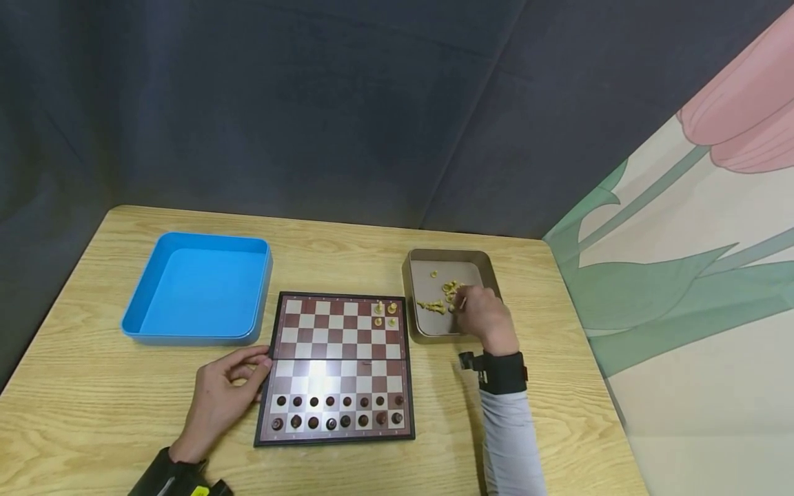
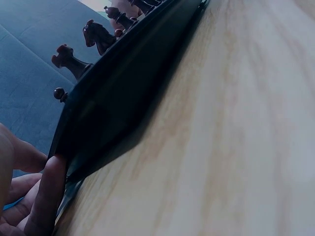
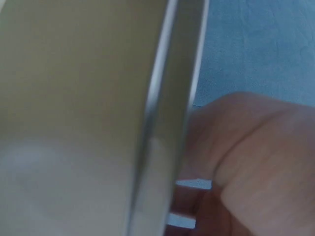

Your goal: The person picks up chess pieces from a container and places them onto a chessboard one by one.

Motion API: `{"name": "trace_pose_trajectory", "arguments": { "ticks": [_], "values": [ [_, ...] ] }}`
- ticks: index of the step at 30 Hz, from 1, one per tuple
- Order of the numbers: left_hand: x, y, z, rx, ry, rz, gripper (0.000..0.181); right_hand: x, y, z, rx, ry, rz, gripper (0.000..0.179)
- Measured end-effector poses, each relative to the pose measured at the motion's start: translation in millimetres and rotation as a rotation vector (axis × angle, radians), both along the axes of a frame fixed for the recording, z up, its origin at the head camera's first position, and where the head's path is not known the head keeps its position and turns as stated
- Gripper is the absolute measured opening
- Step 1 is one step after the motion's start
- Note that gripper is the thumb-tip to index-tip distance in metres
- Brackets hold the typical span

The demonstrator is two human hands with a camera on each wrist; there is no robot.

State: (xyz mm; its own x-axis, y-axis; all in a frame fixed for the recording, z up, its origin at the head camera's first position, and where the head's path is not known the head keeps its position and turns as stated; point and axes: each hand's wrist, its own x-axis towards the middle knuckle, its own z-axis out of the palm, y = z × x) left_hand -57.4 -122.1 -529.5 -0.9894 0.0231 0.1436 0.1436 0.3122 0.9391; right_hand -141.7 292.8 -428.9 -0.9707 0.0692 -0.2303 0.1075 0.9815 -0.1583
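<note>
A folding chessboard (image 1: 338,358) lies flat, with two rows of dark chess pieces (image 1: 330,420) along its near side. Several gold chess pieces (image 1: 392,308) stand at its far right corner. My left hand (image 1: 226,393) holds the board's left edge near the fold, thumb and fingertips against the rim; the left wrist view shows the fingers (image 2: 47,194) on its dark side. My right hand (image 1: 484,313) reaches into a grey-brown metal tin (image 1: 428,337), fingers bent down among loose gold chess pieces (image 1: 433,306). Its fingertips are hidden, partly behind the tin's wall (image 3: 98,123) in the right wrist view.
A blue tray (image 1: 192,289) sits at the back left of the wooden table (image 1: 335,234). The tin stands just right of the board's far half. Dark cloth (image 1: 310,103) hangs behind the table, and a flower-patterned sheet (image 1: 701,275) lies to the right.
</note>
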Motion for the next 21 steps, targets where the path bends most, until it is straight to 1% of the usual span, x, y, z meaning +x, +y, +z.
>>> {"name": "trace_pose_trajectory", "arguments": {
  "ticks": [5, 10, 13, 17, 21],
  "values": [
    [0.4, -0.3, 1.4, -0.005, -0.009, -0.006, 0.030, 0.5, 2, 2.0, 0.001, 0.054, 0.016, 0.013],
    [-0.1, 0.9, 2.7, -0.023, -0.033, 0.004, 0.031, 0.7, 4, 5.7, 0.003, 0.142, 0.042, 0.006],
    [-1.0, 1.5, 3.1, -0.031, -0.031, -0.001, 0.032, 0.9, 4, 8.9, 0.005, 0.197, 0.055, 0.005],
    [-1.3, 1.7, 3.4, -0.037, -0.022, -0.005, 0.033, 1.6, 1, 12.4, 0.002, 0.283, 0.089, 0.006],
    [-0.2, 0.7, 3.4, -0.036, -0.023, -0.005, 0.031, 4.2, -4, 15.7, -0.012, 0.405, 0.159, 0.006]
  ]
}}
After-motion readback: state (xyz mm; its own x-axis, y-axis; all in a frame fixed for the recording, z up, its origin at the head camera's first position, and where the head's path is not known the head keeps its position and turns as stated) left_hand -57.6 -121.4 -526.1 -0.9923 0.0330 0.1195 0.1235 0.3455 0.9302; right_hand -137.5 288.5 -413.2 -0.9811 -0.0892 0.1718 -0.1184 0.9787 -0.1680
